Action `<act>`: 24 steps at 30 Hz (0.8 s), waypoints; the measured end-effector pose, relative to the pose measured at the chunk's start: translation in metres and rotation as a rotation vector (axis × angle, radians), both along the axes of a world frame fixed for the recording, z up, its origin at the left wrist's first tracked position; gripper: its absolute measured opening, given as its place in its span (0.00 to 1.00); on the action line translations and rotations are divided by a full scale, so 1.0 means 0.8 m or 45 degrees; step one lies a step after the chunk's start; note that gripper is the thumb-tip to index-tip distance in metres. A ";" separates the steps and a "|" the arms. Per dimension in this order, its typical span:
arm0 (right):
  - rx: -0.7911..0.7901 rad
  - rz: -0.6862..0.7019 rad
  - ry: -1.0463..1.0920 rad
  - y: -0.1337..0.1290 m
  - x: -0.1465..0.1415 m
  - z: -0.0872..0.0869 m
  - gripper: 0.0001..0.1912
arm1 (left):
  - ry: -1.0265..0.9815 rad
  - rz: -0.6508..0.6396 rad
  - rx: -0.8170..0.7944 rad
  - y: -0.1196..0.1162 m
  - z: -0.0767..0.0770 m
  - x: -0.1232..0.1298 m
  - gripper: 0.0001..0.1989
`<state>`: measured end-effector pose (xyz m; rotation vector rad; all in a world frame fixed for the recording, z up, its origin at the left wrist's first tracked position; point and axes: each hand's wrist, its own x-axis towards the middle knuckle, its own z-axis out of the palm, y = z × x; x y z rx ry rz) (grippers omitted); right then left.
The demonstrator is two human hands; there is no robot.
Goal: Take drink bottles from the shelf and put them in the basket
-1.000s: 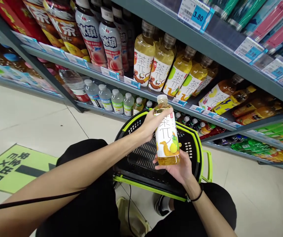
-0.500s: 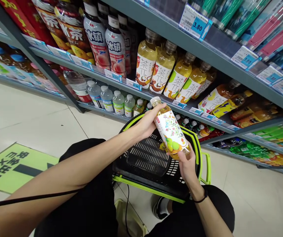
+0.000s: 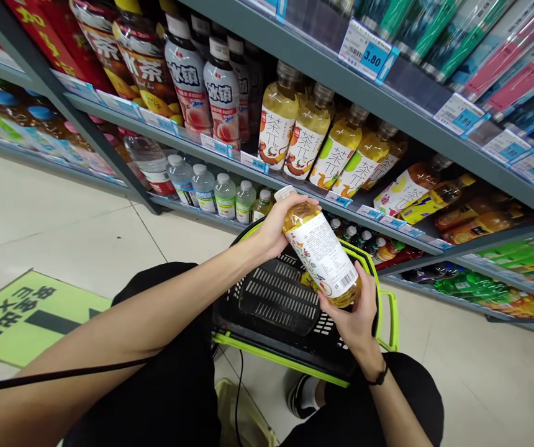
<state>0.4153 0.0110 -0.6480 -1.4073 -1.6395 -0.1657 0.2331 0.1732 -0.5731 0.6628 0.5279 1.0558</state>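
Observation:
A bottle of yellow tea drink (image 3: 323, 256) with a white cap is tilted between my two hands. Its label turns a block of fine print and a barcode up toward me. My left hand (image 3: 276, 226) grips the neck end, just below the cap. Around the base end, my right hand (image 3: 354, 310) has its thumb and fingers closed. Beneath the bottle stands a black shopping basket (image 3: 253, 310) with lime-green rims, and a small yellow item (image 3: 308, 280) shows inside it, partly hidden by the bottle.
Ahead, a grey shelf (image 3: 187, 138) carries similar tea bottles (image 3: 304, 141) and peach drink bottles (image 3: 223, 93). Small water bottles (image 3: 203, 189) line the lower shelf. A price tag (image 3: 368, 51) hangs on the upper edge. A green floor sign (image 3: 38, 316) lies at left; a black cable (image 3: 62, 375) crosses my left arm.
The bottle has been rolled about its long axis: the flower and fruit picture has turned aside, and the printed text with the barcode now faces up. Both hands still hold it.

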 end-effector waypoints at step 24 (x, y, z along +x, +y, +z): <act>0.040 0.017 -0.026 -0.005 0.002 0.012 0.45 | -0.113 -0.244 0.256 -0.008 0.016 -0.011 0.16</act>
